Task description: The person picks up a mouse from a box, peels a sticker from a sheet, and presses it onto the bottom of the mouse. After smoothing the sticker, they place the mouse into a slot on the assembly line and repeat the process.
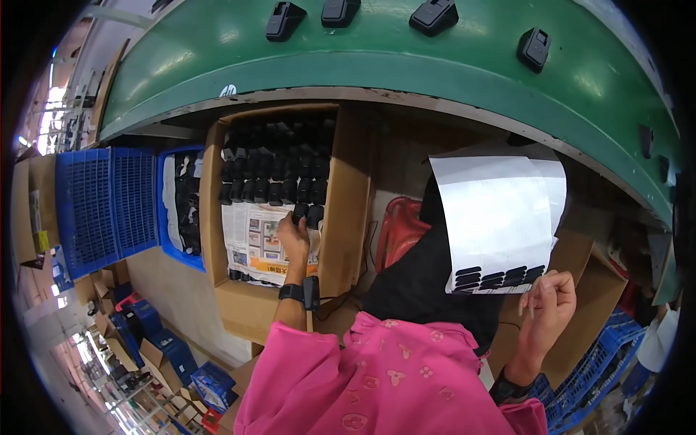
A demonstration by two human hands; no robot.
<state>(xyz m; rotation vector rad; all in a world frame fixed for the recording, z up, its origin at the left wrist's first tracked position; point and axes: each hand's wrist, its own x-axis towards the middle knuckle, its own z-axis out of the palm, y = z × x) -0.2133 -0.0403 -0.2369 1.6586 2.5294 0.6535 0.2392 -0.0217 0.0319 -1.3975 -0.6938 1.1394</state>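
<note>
My left hand (293, 238) reaches into an open cardboard box (346, 196), its fingers closed around a small black plastic unit (300, 211) at the end of the lowest row. Several rows of similar black units (275, 167) stand above it, and a printed newspaper sheet (246, 232) lies below them. At the lower right corner of a white sheet (493, 210) over my lap is my right hand (551, 296), with its fingers curled together. Whatever they pinch is too small to make out. Short black adhesive-looking strips (500, 278) line the sheet's lower edge.
Several black wedge-shaped units (433, 16) stand on the green workbench (290, 69) ahead. Left of the box are a blue bin (170, 239) with dark parts and a blue crate (90, 203). A red stool (399, 228) and a cardboard box (591, 312) flank my lap.
</note>
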